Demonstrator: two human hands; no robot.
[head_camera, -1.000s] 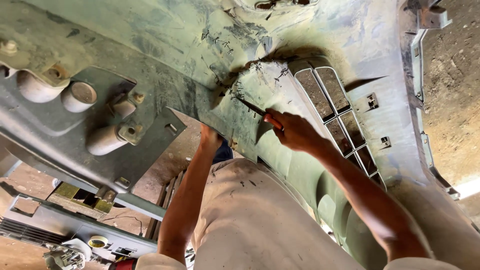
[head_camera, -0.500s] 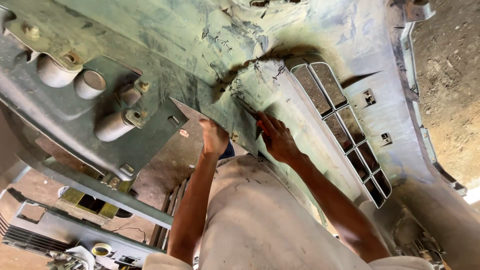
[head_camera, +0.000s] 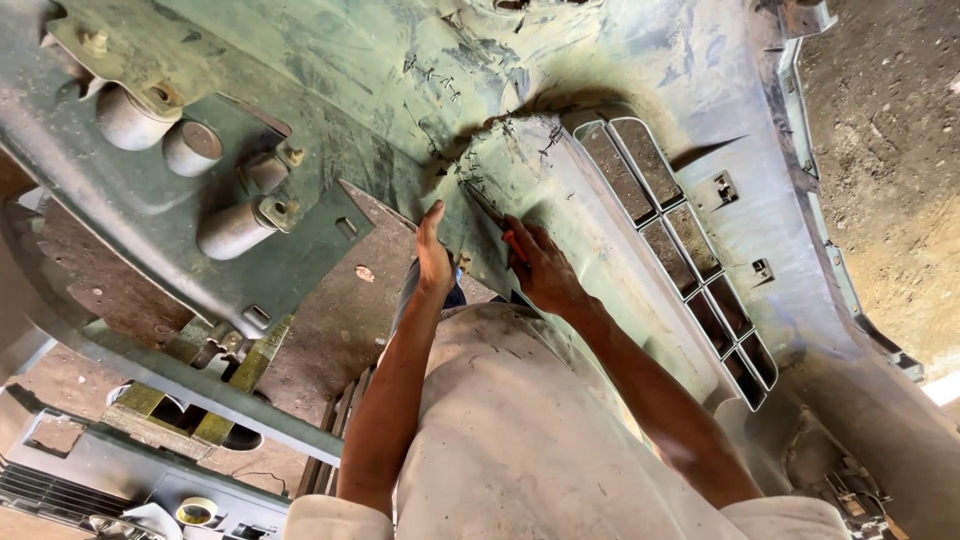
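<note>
So I'm looking down at a big grey-green plastic bumper panel (head_camera: 300, 90), dusty and scuffed, curved like a shell with moulded ribs and round bosses on its inner face. Compared with a second ago the whole panel has slid lower and closer in my view, and my hands have crept up toward the cracked seam (head_camera: 480, 150), so the work is now right at the split. That seam is jagged, dark-edged and dotted with little wire stitches. Beside it runs a slotted grille insert (head_camera: 680, 250), rectangular openings in a row. My left hand (head_camera: 433, 255) is flat against the panel edge, fingers together, bracing, not closed on anything. My right hand (head_camera: 540, 265) is clamped around a thin dark tool (head_camera: 485, 205), tip touching the seam.
</note>
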